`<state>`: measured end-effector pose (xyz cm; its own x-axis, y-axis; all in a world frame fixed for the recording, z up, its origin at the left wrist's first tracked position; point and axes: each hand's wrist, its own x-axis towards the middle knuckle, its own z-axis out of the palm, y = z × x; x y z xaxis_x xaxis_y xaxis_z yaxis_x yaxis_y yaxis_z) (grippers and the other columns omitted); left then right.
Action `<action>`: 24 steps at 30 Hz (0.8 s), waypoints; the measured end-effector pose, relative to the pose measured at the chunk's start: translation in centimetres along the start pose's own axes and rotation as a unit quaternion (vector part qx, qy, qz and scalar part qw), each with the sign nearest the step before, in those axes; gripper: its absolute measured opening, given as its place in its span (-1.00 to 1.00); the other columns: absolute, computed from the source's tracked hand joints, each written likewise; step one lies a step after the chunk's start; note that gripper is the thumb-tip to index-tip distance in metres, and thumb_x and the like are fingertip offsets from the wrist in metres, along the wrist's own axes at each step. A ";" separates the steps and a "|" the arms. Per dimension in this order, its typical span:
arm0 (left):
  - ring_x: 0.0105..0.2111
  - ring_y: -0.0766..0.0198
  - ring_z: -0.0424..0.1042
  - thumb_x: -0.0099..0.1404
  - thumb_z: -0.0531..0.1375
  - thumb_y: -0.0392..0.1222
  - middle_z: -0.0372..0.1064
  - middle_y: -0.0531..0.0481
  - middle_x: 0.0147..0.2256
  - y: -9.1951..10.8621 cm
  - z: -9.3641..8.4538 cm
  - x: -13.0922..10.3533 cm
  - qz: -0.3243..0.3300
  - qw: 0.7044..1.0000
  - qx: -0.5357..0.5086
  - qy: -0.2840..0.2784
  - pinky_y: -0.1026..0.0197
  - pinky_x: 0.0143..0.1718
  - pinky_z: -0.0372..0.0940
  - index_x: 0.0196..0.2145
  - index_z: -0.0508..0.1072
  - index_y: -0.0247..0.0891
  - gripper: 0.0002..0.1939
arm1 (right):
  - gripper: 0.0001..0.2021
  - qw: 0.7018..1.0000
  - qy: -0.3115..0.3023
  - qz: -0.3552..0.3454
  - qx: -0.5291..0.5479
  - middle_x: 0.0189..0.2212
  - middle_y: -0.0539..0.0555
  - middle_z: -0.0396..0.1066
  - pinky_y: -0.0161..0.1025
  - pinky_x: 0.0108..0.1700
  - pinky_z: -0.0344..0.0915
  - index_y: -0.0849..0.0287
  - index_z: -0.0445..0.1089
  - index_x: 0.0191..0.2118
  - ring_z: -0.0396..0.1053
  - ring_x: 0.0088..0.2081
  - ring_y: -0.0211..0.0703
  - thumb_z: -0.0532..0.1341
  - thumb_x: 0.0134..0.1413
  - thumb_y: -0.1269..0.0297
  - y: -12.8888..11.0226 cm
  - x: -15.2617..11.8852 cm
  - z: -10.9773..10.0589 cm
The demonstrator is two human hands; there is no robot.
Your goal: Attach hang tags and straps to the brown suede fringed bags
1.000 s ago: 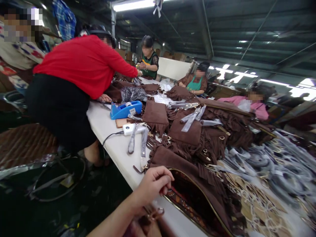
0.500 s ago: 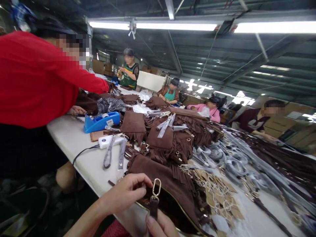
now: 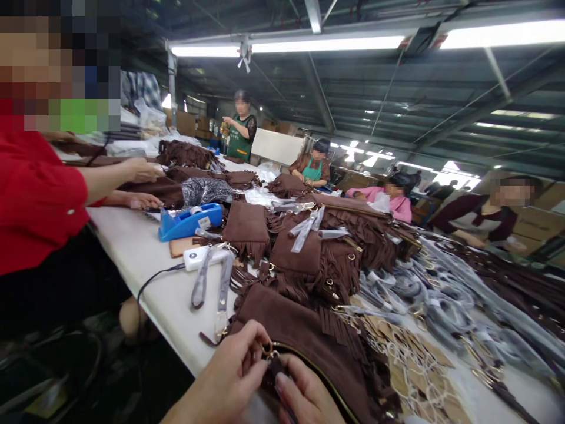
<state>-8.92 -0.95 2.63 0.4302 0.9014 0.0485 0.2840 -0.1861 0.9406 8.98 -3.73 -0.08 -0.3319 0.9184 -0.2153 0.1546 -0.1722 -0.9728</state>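
- A short brown strap (image 3: 281, 377) with a small gold-coloured metal ring (image 3: 268, 351) at its far end sits between the two hands, in front of the zip edge of the large brown fringed bag (image 3: 282, 318); its long axis runs from the ring, near the bag's zip, down and slightly right, away from the bag.
- The left hand (image 3: 241, 362) is the nearer to the ring, just left of it; its grip is nearly closed, thumb and fingertips gathered at the ring and seeming to pinch it, though the ring is small and half covered.
- The right hand (image 3: 309, 391) comes in from the other side, across the bag's zip edge; its grip is closed on the strap's body, thumb laid over it.
- Whether strap or hands touch the bag cannot be told.
- Left of the bag, a wrapped strap (image 3: 224, 288) and a white device (image 3: 203, 257) lie on the bench (image 3: 176, 300); beyond them stands a blue tape dispenser (image 3: 190, 222).
- Beyond the bag lie smaller fringed pouches (image 3: 246, 224); right of it, tan tags (image 3: 410, 359) with white cords, then a heap of wrapped straps (image 3: 415, 288).
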 end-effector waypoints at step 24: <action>-0.51 0.32 0.23 0.18 0.24 0.13 0.25 0.11 -0.55 -1.9 0.4 2.9 -0.020 0.974 -0.213 0.078 0.30 -0.47 0.11 -0.51 0.30 -0.24 -0.61 | -0.75 0.835 0.102 -0.080 -0.535 -0.25 0.11 0.56 -0.23 -0.24 0.34 0.12 0.41 -0.13 0.54 -0.21 0.05 0.24 0.02 0.40 -0.5 2.0 -0.9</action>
<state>-7.85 1.87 0.85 0.2808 0.9594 0.0280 -0.0985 -0.0002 0.9951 9.03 -1.49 0.09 -0.2788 0.9597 0.0348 0.9028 0.2742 -0.3313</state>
